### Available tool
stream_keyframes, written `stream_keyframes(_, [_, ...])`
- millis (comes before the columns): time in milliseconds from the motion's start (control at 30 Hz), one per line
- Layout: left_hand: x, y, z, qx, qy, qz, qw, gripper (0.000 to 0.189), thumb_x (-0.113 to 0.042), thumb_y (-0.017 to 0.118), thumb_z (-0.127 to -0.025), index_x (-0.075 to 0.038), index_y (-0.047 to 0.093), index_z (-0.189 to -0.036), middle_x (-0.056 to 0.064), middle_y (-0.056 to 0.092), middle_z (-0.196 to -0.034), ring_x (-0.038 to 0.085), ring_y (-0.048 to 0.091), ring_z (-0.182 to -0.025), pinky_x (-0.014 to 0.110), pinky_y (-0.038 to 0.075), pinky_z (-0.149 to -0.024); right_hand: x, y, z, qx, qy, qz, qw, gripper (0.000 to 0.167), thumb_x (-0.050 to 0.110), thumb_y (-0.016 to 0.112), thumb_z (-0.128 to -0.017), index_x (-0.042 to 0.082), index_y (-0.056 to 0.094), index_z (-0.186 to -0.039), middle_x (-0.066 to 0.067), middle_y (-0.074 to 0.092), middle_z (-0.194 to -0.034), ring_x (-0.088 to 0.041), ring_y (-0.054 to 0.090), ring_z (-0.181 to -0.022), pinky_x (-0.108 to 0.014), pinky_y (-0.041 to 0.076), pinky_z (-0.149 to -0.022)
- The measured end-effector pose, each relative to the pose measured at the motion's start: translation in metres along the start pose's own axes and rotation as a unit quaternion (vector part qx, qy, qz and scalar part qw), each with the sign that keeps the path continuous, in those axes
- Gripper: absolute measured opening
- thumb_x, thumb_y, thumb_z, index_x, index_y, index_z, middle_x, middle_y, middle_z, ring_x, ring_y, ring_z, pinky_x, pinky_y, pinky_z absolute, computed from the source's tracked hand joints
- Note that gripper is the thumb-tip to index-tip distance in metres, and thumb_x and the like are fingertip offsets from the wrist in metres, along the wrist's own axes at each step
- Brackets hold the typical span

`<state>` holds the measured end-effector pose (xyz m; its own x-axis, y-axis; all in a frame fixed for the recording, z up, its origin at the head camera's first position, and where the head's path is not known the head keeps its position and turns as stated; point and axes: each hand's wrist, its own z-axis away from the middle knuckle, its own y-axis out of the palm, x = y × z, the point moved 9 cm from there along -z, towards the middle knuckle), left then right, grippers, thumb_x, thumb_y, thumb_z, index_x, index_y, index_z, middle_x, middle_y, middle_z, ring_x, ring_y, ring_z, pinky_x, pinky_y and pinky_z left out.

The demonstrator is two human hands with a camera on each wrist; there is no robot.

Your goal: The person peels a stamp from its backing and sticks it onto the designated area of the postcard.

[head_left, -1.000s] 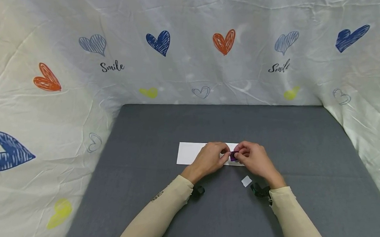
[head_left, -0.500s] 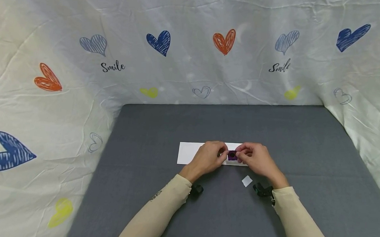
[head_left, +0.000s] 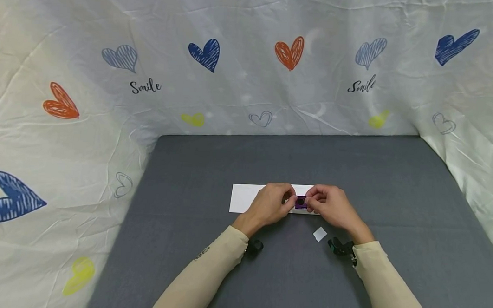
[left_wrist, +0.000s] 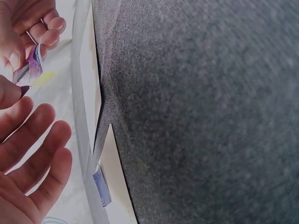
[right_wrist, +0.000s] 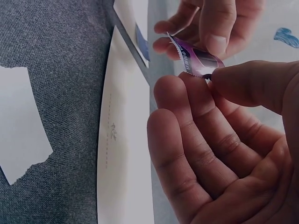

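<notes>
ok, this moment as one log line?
left hand: pinches purple packet | right hand: pinches same packet | torn white scrap: on gray table | packet: off table

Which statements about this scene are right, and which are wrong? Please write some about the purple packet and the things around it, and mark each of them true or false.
1. The left grip and the right grip both pinch the purple packet. True.
2. The small white scrap has a ragged edge. True.
3. The small white scrap touches the right grip. False: it lies apart from it, on the gray table.
4. Hearts are printed on the backdrop. True.
5. Every heart is orange. False: some are blue.
</notes>
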<state>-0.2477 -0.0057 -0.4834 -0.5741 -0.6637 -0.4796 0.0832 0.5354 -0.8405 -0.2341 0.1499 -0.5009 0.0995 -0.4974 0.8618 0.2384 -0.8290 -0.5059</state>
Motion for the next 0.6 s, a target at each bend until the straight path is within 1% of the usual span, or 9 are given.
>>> stream_keyframes(167, [0.0004, 0.0003, -0.0004, 0.000, 0.000, 0.005, 1.0000, 0.012, -0.024, 0.072, -0.103, -0.014, 0.078, -0.100, -0.002, 0.077, -0.091, 0.009, 0.068, -0.079, 0.030, 0.057, -0.074, 0.0010, -0.0002, 0.0002, -0.001, -0.002, 0.001, 1.0000, 0.004, 0.009, 0.073, -0.102, 0.005, 0.073, -0.103, -0.005, 0.077, -0.084, -0.026, 0.075, -0.076, -0.027, 0.056, -0.067])
stream_keyframes(333, [0.0001, 0.0010, -0.0002, 0.002, -0.001, 0.008, 1.0000, 0.012, -0.024, 0.073, -0.103, -0.014, 0.078, -0.101, -0.002, 0.077, -0.091, 0.008, 0.068, -0.079, 0.029, 0.057, -0.074, 0.0009, 0.0005, 0.0009, -0.001, -0.003, 0.000, 1.0000, 0.004, 0.009, 0.073, -0.103, 0.005, 0.073, -0.103, -0.005, 0.077, -0.083, -0.029, 0.075, -0.077, -0.027, 0.056, -0.067])
stream_keyframes(433, [0.0014, 0.0027, 0.0004, 0.006, -0.006, 0.008, 0.9999, 0.012, -0.025, 0.073, -0.103, -0.014, 0.078, -0.101, -0.002, 0.077, -0.092, 0.009, 0.068, -0.079, 0.029, 0.057, -0.074, 0.0001, 0.0015, 0.0017, 0.001, -0.002, 0.001, 1.0000, 0.004, 0.009, 0.073, -0.103, 0.006, 0.073, -0.102, -0.004, 0.077, -0.082, -0.030, 0.075, -0.077, -0.027, 0.055, -0.067])
stream_keyframes(600, [0.0045, 0.0052, 0.0011, 0.012, -0.020, 0.017, 0.9996, 0.013, -0.026, 0.073, -0.103, -0.014, 0.076, -0.104, -0.001, 0.078, -0.094, 0.014, 0.073, -0.084, 0.030, 0.057, -0.075, 0.0003, 0.0030, 0.0020, -0.002, -0.008, 0.006, 0.9999, 0.003, 0.010, 0.073, -0.103, 0.008, 0.074, -0.100, -0.003, 0.076, -0.081, -0.031, 0.074, -0.076, -0.027, 0.054, -0.068])
